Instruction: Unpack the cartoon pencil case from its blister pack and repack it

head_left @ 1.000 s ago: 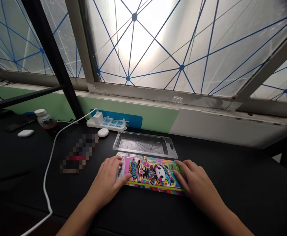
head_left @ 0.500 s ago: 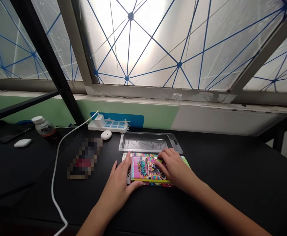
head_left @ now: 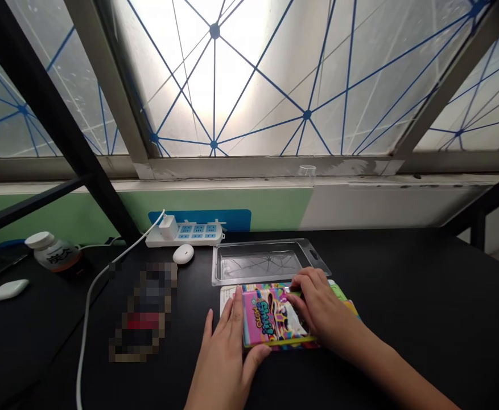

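Observation:
A flat, colourful packet [head_left: 266,319], printed in pink and with cartoon lettering, lies on a larger bright card on the black desk. My left hand [head_left: 227,347] rests along its left side, fingers stretched and thumb on the lower edge. Bent over the right part is my right hand [head_left: 324,307], with thumb and fingers closed on the packet's surface; a white patch shows beside the thumb. My fingers hide the packet's right end. Just behind lies a clear plastic tray [head_left: 258,265] with a hanger slot.
A white power strip [head_left: 198,233] with a plugged-in charger stands at the wall. Its white cable [head_left: 87,307] runs down the left. Nearby are a round white case [head_left: 183,254], a blurred-out object [head_left: 147,313], a bottle [head_left: 55,253] and a white oval item [head_left: 9,290].
The view has moved closer to the desk, and things at the left have shifted further left. Both hands stay on the packet; a white patch now shows near my right thumb.

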`<state>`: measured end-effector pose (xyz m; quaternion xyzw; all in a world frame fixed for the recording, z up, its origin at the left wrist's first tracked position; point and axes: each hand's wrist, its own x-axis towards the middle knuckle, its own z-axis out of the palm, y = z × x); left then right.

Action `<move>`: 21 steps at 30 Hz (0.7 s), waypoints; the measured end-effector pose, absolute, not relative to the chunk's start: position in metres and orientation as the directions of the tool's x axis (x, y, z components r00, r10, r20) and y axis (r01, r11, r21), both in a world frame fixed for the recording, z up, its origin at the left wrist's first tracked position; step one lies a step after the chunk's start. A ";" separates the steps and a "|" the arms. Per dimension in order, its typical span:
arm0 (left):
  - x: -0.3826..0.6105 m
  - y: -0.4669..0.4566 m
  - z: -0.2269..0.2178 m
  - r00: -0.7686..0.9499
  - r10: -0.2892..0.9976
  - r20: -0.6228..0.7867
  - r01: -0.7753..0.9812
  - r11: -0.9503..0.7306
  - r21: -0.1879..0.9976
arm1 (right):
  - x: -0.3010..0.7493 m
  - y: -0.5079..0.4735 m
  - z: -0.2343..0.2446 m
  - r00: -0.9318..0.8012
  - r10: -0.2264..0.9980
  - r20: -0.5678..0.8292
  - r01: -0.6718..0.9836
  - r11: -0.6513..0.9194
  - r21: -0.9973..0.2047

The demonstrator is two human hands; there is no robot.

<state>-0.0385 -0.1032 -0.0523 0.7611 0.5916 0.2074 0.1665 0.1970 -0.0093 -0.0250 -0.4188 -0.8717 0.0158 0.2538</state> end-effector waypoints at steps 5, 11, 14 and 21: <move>-0.045 -0.105 -0.042 0.177 0.980 0.092 0.761 -0.196 0.618 | 0.201 -0.019 -0.020 -0.496 0.615 0.613 0.710 0.694 -0.121; -0.053 -0.112 -0.038 0.097 0.994 0.042 0.679 -0.097 0.727 | 0.218 -0.059 0.011 -0.605 0.419 0.677 0.553 0.833 -0.021; -0.052 -0.112 -0.034 0.084 0.996 -0.035 0.701 -0.034 0.713 | 0.243 -0.081 0.022 -0.733 0.425 0.531 0.451 0.888 -0.089; -0.050 -0.113 -0.030 0.073 0.997 -0.003 0.732 -0.051 0.680 | 0.316 -0.070 -0.024 -0.610 0.779 0.147 0.713 0.621 -0.327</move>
